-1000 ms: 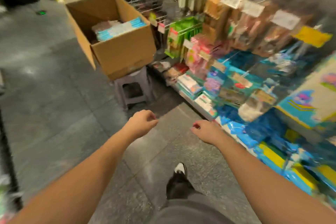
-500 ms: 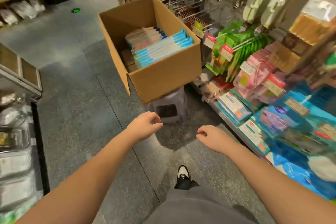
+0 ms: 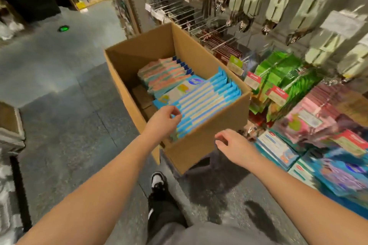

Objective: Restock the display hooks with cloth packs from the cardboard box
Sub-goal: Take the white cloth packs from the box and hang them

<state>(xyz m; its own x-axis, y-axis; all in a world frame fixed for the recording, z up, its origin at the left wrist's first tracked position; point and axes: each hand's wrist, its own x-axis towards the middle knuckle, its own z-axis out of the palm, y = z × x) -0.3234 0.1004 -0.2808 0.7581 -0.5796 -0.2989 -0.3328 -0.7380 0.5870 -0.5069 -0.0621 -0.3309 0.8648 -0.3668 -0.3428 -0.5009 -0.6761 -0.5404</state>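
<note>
An open cardboard box [image 3: 211, 125] stands in front of the display. Inside it, a row of blue cloth packs [image 3: 205, 101] stands on edge at the near side, with a row of pink and orange packs [image 3: 163, 73] behind. My left hand [image 3: 161, 123] reaches over the box's near left corner, its loosely curled fingertips at the end of the blue packs. My right hand [image 3: 234, 145] hovers in front of the box's near wall, fingers loosely curled, holding nothing. Bare metal display hooks [image 3: 175, 9] stick out of the wall behind the box.
Green packs [image 3: 278, 73] and pink packs [image 3: 314, 117] hang on hooks to the right of the box. Boxed goods [image 3: 278, 149] fill the low shelf below them. My shoe [image 3: 157, 181] is on the grey floor. Another shelf unit's corner [image 3: 10, 125] stands at the left.
I have walked up to the box, which now fills the middle of the view. My left hand has moved forward over the box to the blue packs. My right hand has come up near its front wall.
</note>
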